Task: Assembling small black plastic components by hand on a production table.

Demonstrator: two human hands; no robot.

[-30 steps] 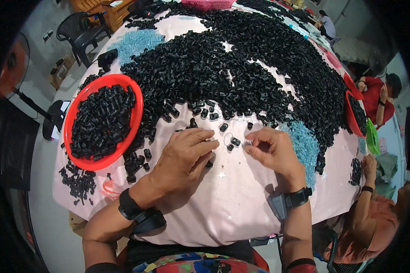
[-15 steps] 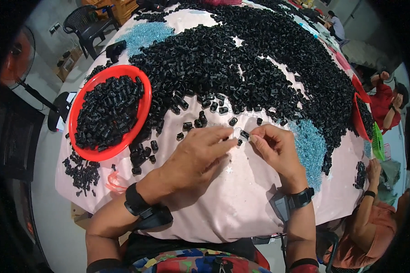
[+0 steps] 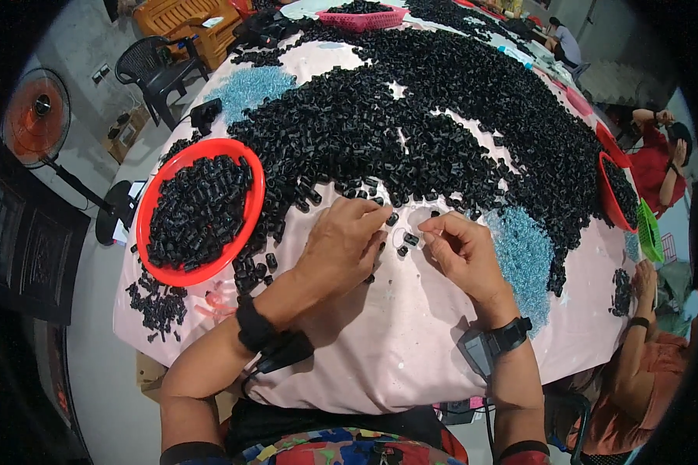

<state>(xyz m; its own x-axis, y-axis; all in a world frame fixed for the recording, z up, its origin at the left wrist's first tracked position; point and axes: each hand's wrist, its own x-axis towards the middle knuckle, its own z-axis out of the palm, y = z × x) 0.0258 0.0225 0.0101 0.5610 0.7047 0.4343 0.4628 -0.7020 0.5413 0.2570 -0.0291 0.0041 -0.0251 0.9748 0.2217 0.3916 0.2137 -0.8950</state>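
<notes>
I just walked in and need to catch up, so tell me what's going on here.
A person works at a pale pink cloth spread with a wide pile of small black parts. The right hand is close beside a loose black part; the left hand is bent just across from it. Whether either holds anything is hard to tell. A red basin heaped with black parts stands at the left, and a heap of bluish pieces lies just right of the right hand.

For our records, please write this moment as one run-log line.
left hand: over pink tablecloth, hold unclear | right hand: beside small black part, hold unclear | around: black heap, pale-blue pile, red basin
</notes>
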